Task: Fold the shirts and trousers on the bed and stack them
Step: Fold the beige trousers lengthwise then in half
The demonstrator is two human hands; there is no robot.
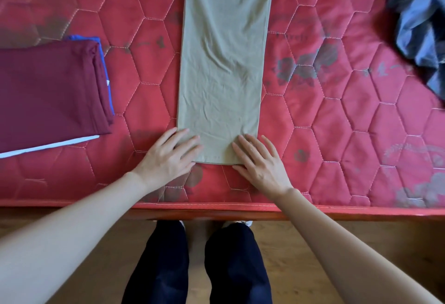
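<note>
An olive-green garment (pixel 224 62) lies folded into a long narrow strip down the middle of the red quilted mattress (pixel 337 123), its far end running out of the top of the frame. My left hand (pixel 168 156) rests flat on its near left corner. My right hand (pixel 260 159) lies flat on the near right corner. Both hands have fingers spread and grip nothing. A folded stack sits at the left: a maroon garment (pixel 48 94) on top of a blue one (pixel 106 67), with a white edge beneath.
A crumpled grey-blue garment (pixel 419 21) lies at the far right of the mattress. The mattress's near edge (pixel 240 207) runs across in front of my legs, over a wooden floor (pixel 337 243).
</note>
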